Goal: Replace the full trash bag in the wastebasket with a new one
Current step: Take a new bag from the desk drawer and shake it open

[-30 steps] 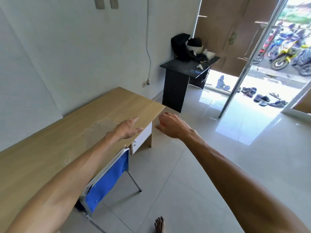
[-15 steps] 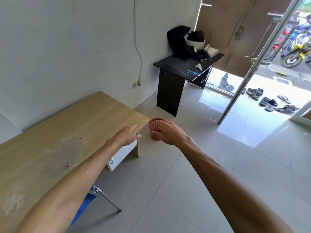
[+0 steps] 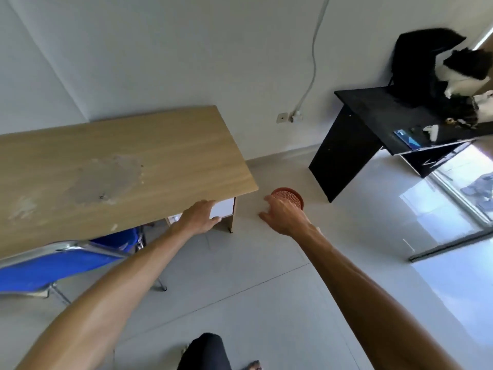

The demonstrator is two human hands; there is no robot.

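- Our right hand (image 3: 286,214) had reached forward, fingers spread and empty, in front of the red mesh wastebasket (image 3: 289,196).
- Our left hand (image 3: 198,216), open, held nothing.
- The wastebasket — hidden a second earlier — stood on the floor past the wooden desk's (image 3: 120,166) right corner; no bag visible yet.

A wooden table (image 3: 120,166) stands above a blue chair (image 3: 53,268), a black desk (image 3: 373,121) well apart.

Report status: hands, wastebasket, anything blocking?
Left hand and right hand open, empty. Red wastebasket on floor just beyond right hand, ungrasped. Wooden desk corner close by left.
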